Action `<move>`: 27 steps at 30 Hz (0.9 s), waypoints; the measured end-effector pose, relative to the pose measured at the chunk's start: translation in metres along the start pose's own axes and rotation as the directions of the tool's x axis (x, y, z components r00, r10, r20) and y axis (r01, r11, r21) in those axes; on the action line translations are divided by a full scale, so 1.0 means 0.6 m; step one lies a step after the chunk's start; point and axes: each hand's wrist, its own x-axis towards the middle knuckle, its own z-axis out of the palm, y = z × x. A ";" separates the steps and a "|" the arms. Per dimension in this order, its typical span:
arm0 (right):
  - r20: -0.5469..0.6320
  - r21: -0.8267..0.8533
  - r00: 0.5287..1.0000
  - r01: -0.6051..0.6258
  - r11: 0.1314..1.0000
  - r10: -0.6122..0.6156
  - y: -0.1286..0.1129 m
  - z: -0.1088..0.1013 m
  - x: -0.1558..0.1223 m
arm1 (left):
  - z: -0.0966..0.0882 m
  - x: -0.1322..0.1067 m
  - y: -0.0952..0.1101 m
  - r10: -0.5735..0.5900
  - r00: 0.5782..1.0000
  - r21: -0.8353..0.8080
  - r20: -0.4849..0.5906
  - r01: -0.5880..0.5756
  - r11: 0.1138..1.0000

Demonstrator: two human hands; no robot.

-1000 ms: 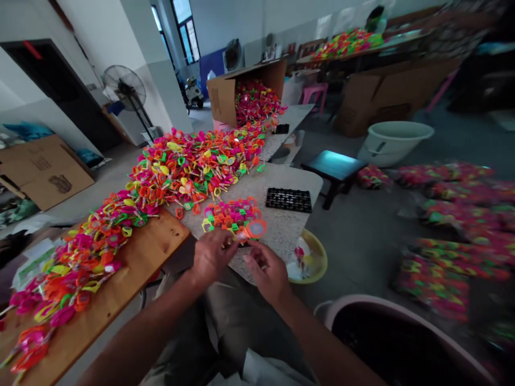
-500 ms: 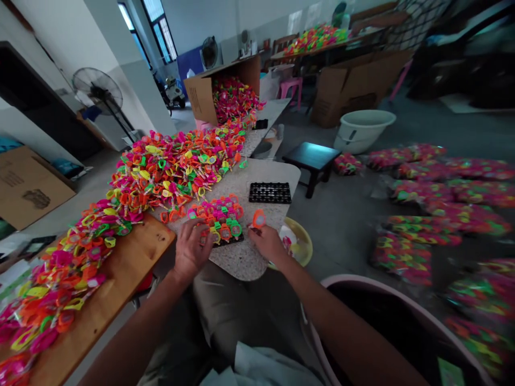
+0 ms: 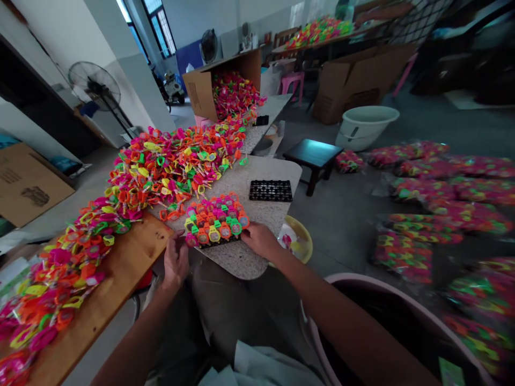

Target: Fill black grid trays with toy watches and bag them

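Note:
Colourful toy watches [image 3: 217, 217] stand in close rows on a black slotted tray [image 3: 220, 244], on the speckled table in front of me. At the tray's left end is my left hand [image 3: 177, 260], its fingers curled against the edge beside a pink watch. My right hand [image 3: 260, 239] is at the opposite end, with its fingertips closed at the lower edge of an orange toy watch [image 3: 243, 221] in the front row. The fingertips of that hand are partly hidden. A second black tray [image 3: 271, 190], holding no watches, lies further back to the right.
A large heap of loose toy watches [image 3: 173, 161] spreads leftward onto a wooden bench [image 3: 132, 252]. Behind it a cardboard box [image 3: 199, 96] spills more. On my right are a yellow basin [image 3: 303, 241], a pink-rimmed tub [image 3: 341, 277], a dark stool [image 3: 311, 153] and bagged watches [image 3: 406, 257].
My right hand has brought the orange watch left to the front row's right end. My left hand has moved from atop the watches to the tray's left end.

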 end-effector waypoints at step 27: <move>-0.034 -0.089 0.989 0.142 0.986 -0.145 0.023 0.030 -0.007 | 0.040 -0.016 -0.075 -0.037 0.971 0.147 0.237 0.001 0.989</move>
